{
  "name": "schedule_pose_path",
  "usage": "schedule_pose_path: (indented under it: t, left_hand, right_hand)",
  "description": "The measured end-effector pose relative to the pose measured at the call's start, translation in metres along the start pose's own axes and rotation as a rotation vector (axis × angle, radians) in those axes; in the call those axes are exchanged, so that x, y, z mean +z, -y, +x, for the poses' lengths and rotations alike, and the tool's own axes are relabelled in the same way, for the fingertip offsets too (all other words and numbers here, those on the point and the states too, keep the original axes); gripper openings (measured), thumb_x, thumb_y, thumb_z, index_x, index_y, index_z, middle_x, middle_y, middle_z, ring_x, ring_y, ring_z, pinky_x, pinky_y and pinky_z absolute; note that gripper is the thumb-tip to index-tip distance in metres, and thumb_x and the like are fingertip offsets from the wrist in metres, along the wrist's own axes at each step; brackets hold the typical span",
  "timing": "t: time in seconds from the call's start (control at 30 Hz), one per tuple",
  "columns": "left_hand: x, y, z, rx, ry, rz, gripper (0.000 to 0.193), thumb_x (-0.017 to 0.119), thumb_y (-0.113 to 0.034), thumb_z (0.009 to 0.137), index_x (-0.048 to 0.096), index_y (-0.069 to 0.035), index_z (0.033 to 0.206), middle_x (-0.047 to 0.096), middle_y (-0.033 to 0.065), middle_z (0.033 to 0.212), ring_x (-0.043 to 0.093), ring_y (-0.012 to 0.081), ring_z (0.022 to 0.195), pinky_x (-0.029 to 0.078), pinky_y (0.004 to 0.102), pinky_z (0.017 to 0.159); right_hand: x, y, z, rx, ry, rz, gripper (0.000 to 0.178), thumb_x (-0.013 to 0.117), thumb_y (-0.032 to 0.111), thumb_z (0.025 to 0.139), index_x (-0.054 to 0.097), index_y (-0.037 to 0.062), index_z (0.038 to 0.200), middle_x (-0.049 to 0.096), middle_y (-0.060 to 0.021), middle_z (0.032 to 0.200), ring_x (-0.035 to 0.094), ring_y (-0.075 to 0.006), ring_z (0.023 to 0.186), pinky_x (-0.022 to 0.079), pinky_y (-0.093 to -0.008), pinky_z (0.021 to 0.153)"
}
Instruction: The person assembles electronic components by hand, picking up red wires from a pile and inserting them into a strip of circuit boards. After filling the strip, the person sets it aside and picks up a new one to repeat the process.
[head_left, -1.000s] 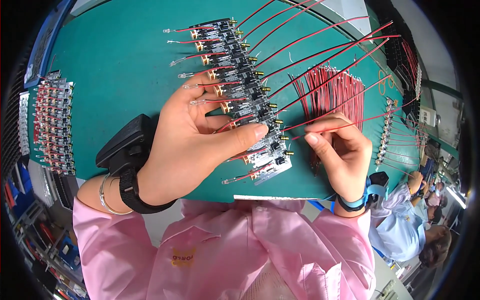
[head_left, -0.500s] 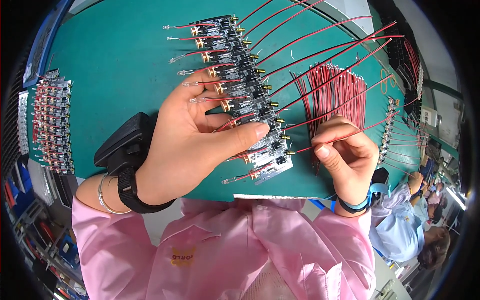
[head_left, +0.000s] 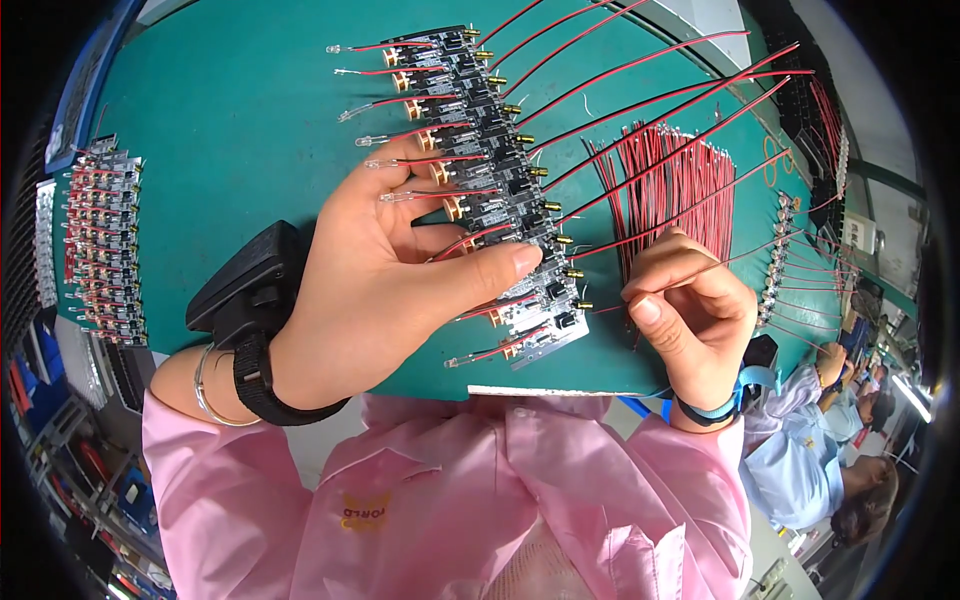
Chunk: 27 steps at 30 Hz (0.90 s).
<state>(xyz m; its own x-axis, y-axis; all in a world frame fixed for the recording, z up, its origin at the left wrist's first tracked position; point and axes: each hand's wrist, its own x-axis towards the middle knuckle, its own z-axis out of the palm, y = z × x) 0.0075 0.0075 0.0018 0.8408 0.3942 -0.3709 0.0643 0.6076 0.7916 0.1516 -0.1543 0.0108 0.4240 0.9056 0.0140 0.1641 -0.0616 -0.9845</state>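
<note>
- our left hand (head_left: pixel 400 270) lies spread over the near half of a row of small black circuit boards (head_left: pixel 500 190) on the green bench (head_left: pixel 220 150), thumb pressed on the right edge of the row and fingers (head_left: pixel 400 160) holding down the boards' left side.
- our right hand (head_left: pixel 690 315) is curled, thumb and forefinger pinching a thin red-and-black wire (head_left: pixel 760 250) just right of the row's near end.
- compared with a second ago, that hand sits a little farther right and lower, and the pinched wire now runs out straighter toward the far right; the left hand has barely shifted.
- we judge from this that the wire is being drawn taut or lined up with a near board while the row is kept steady.
- each board already carries a long wire fanning to the far right and a short lead with a clear bulb (head_left: pixel 372 140) on its left.
- a bundle of loose red wires (head_left: pixel 670 180) lies right of the row; a second batch of boards (head_left: pixel 100 240) sits at the far left of the bench.
- a black band (head_left: pixel 250 300) wraps our left wrist.
</note>
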Motion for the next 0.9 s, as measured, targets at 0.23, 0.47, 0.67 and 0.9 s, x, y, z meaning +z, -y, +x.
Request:
schedule_pose_path:
  t: [0.23,0.47,0.67,0.9]
  left_hand:
    - [0.0003,-0.0008,0.0012,0.028,-0.002,0.033,0.050,0.060,0.009,0.071,0.039,0.001,0.115,0.055,0.0082,0.101,0.057,0.0148,0.088,0.049,0.0273,0.075]
    - [0.0013,0.0011,0.0012,0.043,-0.012,0.027,0.049,0.060,0.008,0.071,0.039,0.001,0.115,0.056,0.0084,0.101,0.057,0.0147,0.088,0.048,0.0269,0.075]
    - [-0.0011,0.0020,0.0006,0.050,-0.004,0.010,0.049,0.060,0.008,0.071,0.039,0.001,0.115,0.056,0.0081,0.101,0.057,0.0146,0.088,0.048,0.0271,0.076]
    - [0.0000,0.0006,0.0003,0.037,-0.010,0.011,0.048,0.059,0.009,0.071,0.040,0.001,0.114,0.056,0.0077,0.101,0.057,0.0145,0.087,0.049,0.0273,0.075]
  right_hand:
    - [0.0005,-0.0030,-0.0003,-0.071,0.011,-0.012,0.012,0.067,-0.004,0.068,0.058,-0.0016,0.076,0.057,-0.0055,0.072,0.041,-0.0102,0.059,0.032,-0.0225,0.054]
    - [-0.0008,-0.0026,0.0013,-0.124,0.057,-0.144,0.012,0.068,-0.003,0.065,0.060,0.0002,0.074,0.056,-0.0042,0.070,0.041,-0.0107,0.057,0.032,-0.0233,0.054]
    - [0.0022,0.0003,0.0021,-0.106,0.054,-0.187,0.012,0.068,-0.003,0.064,0.061,0.0006,0.073,0.056,-0.0039,0.069,0.042,-0.0111,0.057,0.032,-0.0236,0.053]
    - [0.0032,0.0025,0.0028,-0.127,0.032,-0.222,0.013,0.069,-0.003,0.063,0.061,0.0006,0.072,0.056,-0.0041,0.067,0.043,-0.0117,0.058,0.033,-0.0236,0.053]
